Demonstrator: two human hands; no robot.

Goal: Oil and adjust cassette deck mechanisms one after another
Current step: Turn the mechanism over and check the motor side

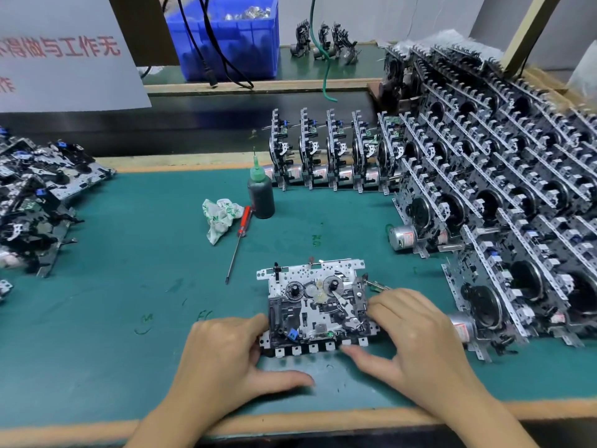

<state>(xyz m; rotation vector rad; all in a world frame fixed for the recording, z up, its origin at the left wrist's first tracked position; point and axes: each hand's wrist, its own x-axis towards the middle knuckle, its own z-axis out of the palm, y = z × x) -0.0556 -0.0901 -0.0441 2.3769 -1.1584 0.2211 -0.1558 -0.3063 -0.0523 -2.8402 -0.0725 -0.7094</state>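
Between both hands, one cassette mechanism (318, 305) lies flat on the bench (129, 286).
Right of the fingers, a big stack (504, 195) likely awaits; a smaller pile (38, 202) sits left. Left hand (226, 354) and right hand (416, 331) clasp its sides with curled fingers. Oil bottle (260, 189) and screwdriver (239, 244) lie beyond, untouched, open mat between.

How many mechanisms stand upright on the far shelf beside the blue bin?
3: left, middle and right, in one row right of the blue bin; none looks hidden.
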